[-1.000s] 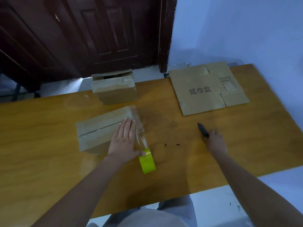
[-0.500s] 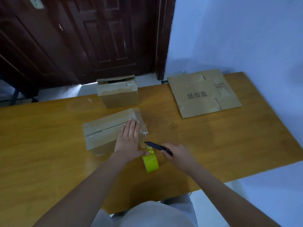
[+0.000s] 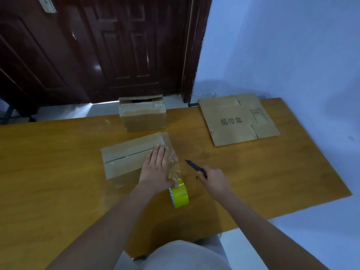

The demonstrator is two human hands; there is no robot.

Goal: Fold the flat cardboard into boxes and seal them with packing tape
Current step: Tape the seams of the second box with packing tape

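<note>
the left hand [image 3: 157,168] lies flat with straight fingers on the right end of the near box [image 3: 132,156], mid tabletop [image 3: 58,172]. clear tape runs off that end down to the yellow-green tape roll [image 3: 179,194] just beside the thumb. the right hand [image 3: 214,179] grips a dark cutter [image 3: 194,167], tip aimed at the tape. another box [image 3: 143,114] sits behind, flat cardboard [image 3: 237,118] far right.

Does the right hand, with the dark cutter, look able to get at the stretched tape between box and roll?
Probably yes: the right hand holds the cutter beside the tape strip, with only bare table between.
</note>
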